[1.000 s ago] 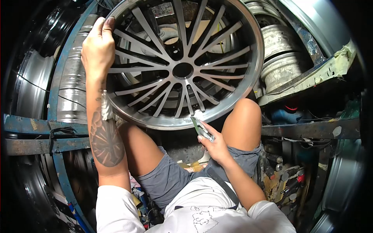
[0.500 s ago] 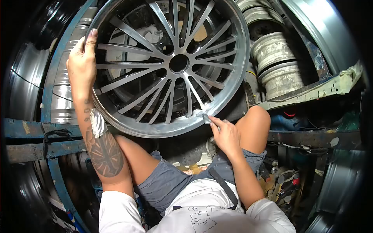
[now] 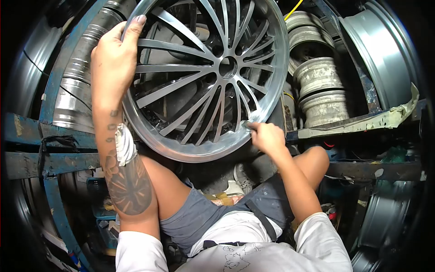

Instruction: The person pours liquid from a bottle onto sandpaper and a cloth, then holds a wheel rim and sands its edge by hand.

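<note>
A multi-spoke alloy wheel is propped tilted in front of me, its machined face and wide metal lip towards me. My left hand is closed round its upper left edge, thumb over the front. At the lower right of the lip is my right hand, its fingers pinched on a small grey piece of sandpaper, mostly hidden by the fingers. The piece touches the lip near the spoke ends, where the metal looks bright and wet or smeared.
Worn steel rims stack up on the right, and silvery rims on the left. Blue metal frames flank me on both sides. A large silver rim stands at upper right. Below left sits a blue basket.
The view has shifted, and the wheel appears tilted and turned slightly. My right hand has moved up and right along the lip with the sandpaper. My left hand keeps its hold.
</note>
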Action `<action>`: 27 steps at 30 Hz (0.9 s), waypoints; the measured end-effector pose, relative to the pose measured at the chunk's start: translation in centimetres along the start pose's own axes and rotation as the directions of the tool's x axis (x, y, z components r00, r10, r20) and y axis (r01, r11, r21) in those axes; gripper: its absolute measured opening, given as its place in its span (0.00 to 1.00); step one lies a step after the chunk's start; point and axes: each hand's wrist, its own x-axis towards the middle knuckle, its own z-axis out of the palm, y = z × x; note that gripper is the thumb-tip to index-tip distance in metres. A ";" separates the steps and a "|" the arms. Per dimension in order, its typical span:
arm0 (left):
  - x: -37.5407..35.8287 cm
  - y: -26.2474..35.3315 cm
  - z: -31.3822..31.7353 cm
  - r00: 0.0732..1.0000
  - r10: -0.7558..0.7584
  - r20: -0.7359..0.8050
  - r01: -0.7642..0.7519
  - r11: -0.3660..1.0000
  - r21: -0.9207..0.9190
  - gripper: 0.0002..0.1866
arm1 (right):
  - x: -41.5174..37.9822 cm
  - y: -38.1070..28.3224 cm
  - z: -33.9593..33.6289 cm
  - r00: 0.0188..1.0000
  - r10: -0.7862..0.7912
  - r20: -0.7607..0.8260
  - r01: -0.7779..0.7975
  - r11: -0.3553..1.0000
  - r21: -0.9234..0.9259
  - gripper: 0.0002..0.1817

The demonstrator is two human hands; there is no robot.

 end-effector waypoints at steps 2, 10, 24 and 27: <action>-0.5 0.6 -0.1 0.999 -0.030 -0.037 0.030 1.000 -0.001 0.28 | 0.3 -0.4 0.5 0.999 -0.004 0.046 0.007 0.998 -0.063 0.17; 0.3 -0.5 0.2 0.998 -0.053 0.019 0.055 0.990 -0.132 0.27 | 0.6 -1.3 -0.8 0.988 -0.061 0.141 0.085 0.981 -0.173 0.16; -2.0 1.5 0.3 0.998 -0.053 -0.039 0.039 0.953 -0.300 0.19 | 2.7 2.8 -1.0 0.993 -0.072 0.097 0.074 0.997 -0.016 0.11; -2.4 1.4 -0.4 0.986 -0.157 0.048 0.162 0.889 -0.429 0.13 | 2.2 3.6 -0.2 0.992 -0.111 0.061 0.108 0.993 0.052 0.12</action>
